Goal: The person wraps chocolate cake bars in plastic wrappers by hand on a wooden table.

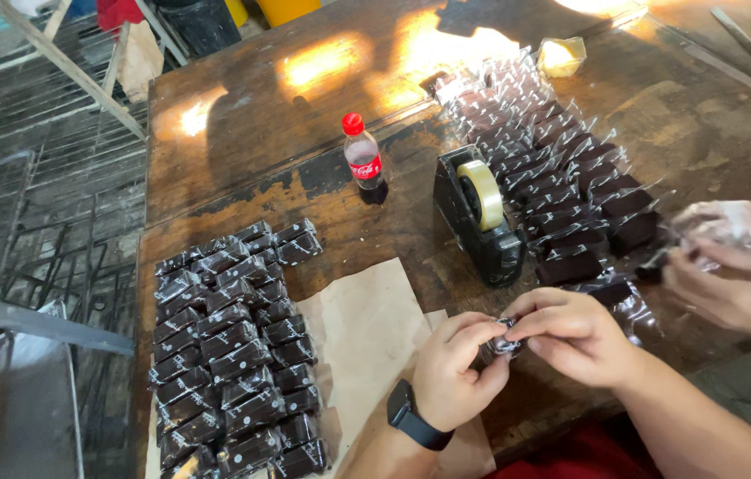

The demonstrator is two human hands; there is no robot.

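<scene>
Right now both hands meet over the near edge of the bench (242, 115), pinching one small dark piece in clear wrap (504, 344) between them. The left hand (455, 372), a black watch on its wrist, closes its grip on the near side of the piece; the right hand (571, 335) closes thumb and fingers over the far end, seemingly folding the wrap shut, though the fingers hide the fold. Just beyond the grip stands a black tape dispenser (477, 217); left of it lie rows of wrapped pieces (238, 350) beside brown paper (367, 337). To the right, another person's gloved hands (735, 257) work at the open-wrapped pieces (562, 168). Sealing would call for tape from the dispenser.
</scene>
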